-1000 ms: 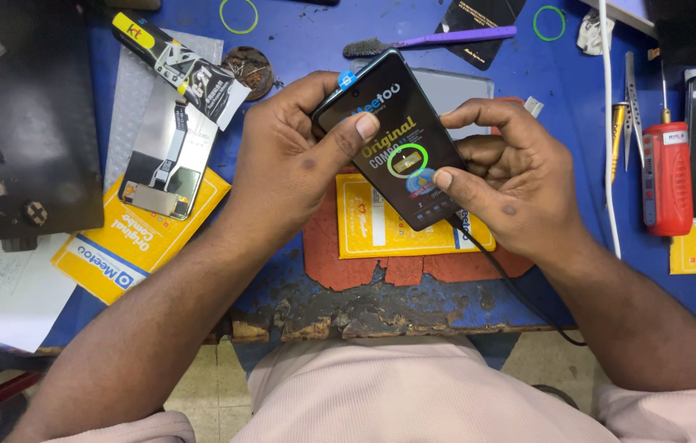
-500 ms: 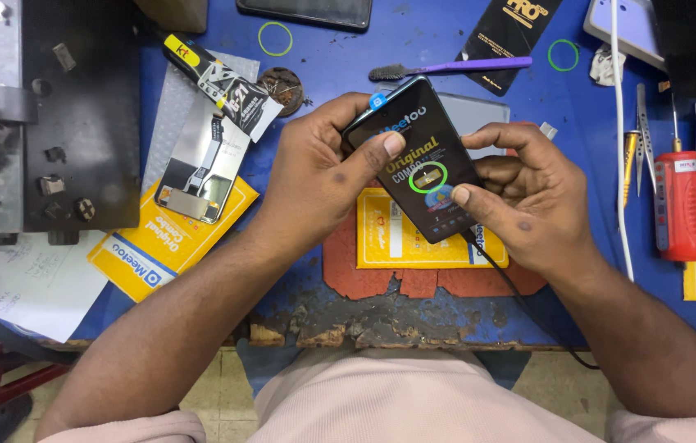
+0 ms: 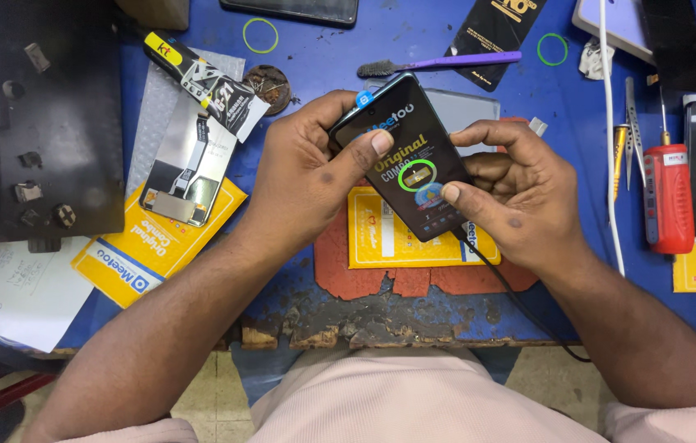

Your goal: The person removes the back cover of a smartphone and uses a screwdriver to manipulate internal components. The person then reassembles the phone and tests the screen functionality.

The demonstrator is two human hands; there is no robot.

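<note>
phone (image 3: 413,164) in hands, brush (image 3: 446,64) beyond

Both bare forearms reaching inward over the bench; left hand (image 3: 303,176) curled, thumb pressed flat; right hand (image 3: 516,193) cupped, thumb and forefinger pinching.
</note>
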